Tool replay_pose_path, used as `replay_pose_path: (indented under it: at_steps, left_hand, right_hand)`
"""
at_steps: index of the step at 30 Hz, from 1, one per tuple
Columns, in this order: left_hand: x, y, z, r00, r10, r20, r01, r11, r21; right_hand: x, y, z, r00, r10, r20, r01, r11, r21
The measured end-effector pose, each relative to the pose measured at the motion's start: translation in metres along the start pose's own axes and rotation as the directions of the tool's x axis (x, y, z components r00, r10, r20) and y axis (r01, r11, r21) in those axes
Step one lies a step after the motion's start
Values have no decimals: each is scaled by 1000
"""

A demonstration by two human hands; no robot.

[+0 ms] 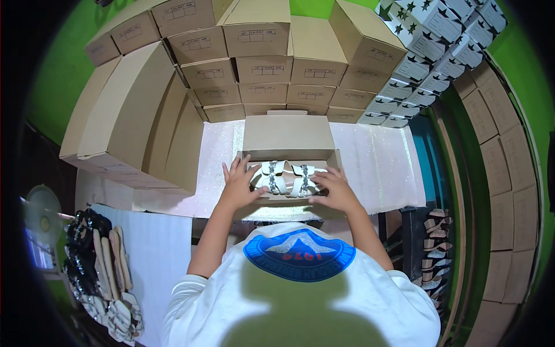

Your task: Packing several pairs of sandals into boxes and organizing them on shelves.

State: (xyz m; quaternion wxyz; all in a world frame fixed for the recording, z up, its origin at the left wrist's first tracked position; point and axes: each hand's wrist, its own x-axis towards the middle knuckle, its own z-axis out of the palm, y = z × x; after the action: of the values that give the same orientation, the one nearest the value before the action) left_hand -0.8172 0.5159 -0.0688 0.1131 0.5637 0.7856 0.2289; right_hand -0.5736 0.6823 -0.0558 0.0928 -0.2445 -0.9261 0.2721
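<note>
A pair of white sandals with dark, glittery decorated straps lies crosswise in an open brown cardboard shoebox. Its lid stands raised at the far side. My left hand grips the left end of the pair, thumb on the near side and the other fingers spread by the box's left edge. At the other end my right hand holds the sandals, its fingers curved over them. The undersides of the sandals and the box floor are mostly hidden.
Stacked brown boxes line the back of the pale, glittery table. Big cartons stand at left, star-patterned boxes at back right. Several sandals rest on the lower-left surface; more footwear sits on the right.
</note>
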Motion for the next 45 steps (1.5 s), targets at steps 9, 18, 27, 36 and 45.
replay_pose_path:
  at_steps: [9,18,27,36,45]
  left_hand:
    - [-16,11,16,965,-232,-124,245,963,110]
    - [-11,13,16,976,-212,-59,214,976,40]
    - [-13,22,41,991,-106,-82,124,957,261]
    - [-8,25,46,982,-173,-76,188,918,348]
    - [-17,30,37,972,-233,-20,223,900,374]
  right_hand:
    - [-11,21,-18,975,221,-3,-218,956,-195]
    - [-6,35,6,973,213,-93,-220,973,-76]
    - [-3,25,23,965,234,-120,-254,948,-193]
    - [1,20,19,950,304,-65,-309,901,-305]
    - [-3,18,19,960,280,-29,-275,915,-294]
